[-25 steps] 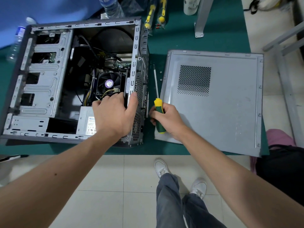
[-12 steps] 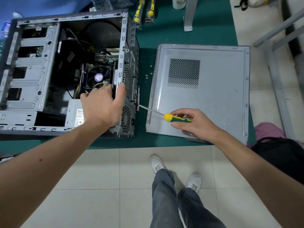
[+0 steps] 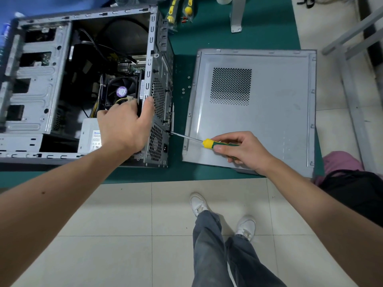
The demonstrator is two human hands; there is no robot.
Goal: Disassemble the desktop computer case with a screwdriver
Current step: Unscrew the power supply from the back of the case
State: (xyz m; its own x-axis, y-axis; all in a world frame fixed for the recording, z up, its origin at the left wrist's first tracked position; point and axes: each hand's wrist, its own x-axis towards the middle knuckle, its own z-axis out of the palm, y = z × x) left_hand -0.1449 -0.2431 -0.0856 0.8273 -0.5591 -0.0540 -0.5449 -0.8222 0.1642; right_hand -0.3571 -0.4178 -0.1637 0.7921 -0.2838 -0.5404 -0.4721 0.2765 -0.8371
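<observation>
The open grey computer case (image 3: 41,96) lies on its side on the green table, its fan, cables and power supply exposed. My left hand (image 3: 124,125) grips the case's rear frame edge, thumb outside on the perforated rear panel. My right hand (image 3: 242,150) holds a yellow-and-green screwdriver (image 3: 209,143) nearly level, pointing left. Its tip touches the rear panel (image 3: 159,104) low down, near the power supply corner. The removed side panel (image 3: 259,112) lies flat to the right of the case, under my right hand.
Several loose screws (image 3: 185,88) lie on the green mat (image 3: 207,38) between case and panel. Packaged yellow screwdrivers (image 3: 180,11) sit at the back beside a grey metal leg (image 3: 236,15). A metal frame (image 3: 352,90) and dark bag (image 3: 356,193) stand at right.
My right hand swung the screwdriver from upright to level and brought its tip to the rear panel. My left hand kept its grip on the case frame.
</observation>
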